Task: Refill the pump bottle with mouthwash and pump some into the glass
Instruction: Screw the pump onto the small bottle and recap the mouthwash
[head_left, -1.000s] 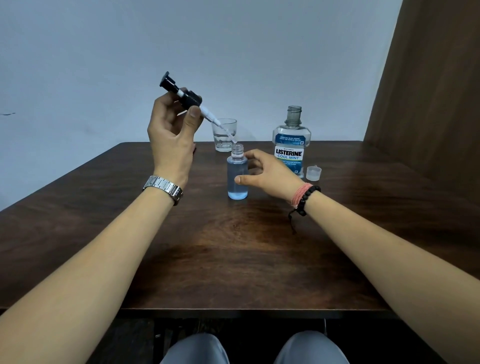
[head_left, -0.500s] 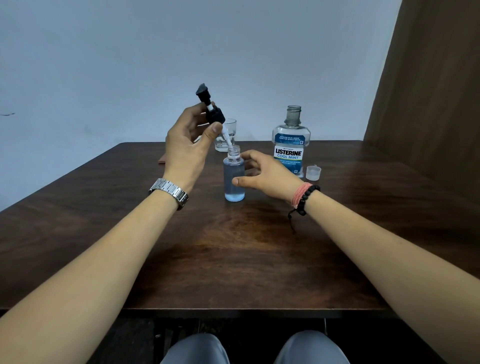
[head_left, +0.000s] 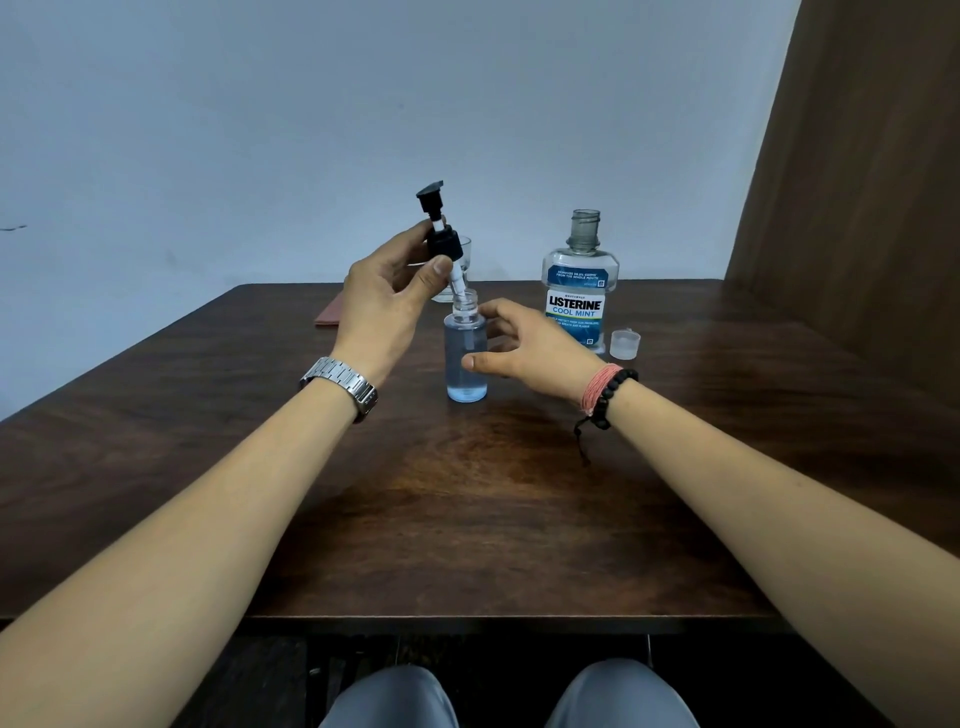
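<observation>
Two bare forearms reach over a dark wooden surface that fills most of the view, set against a pale wall. Well back on the right stands the mouthwash bottle, upright, uncapped, its blue label facing the camera, with liquid only in its lower part. The left hand, a metal watch on its wrist, has its fingers pinched around the black collar of the pump head, held tilted above the small bottle. The right hand, with bead and cord bracelets at the wrist, curls loosely about the pump bottle, thumb and fingertips at or just beside its side; whether they press it I cannot tell. That small clear bottle stands upright near the middle of the surface, nearly full of pale blue liquid, and the pump's white tube dips into its open neck. A glass sits behind, mostly hidden by the left hand. The mouthwash's clear cap rests just right of its bottle. A reddish flat object peeks out left of the left hand
</observation>
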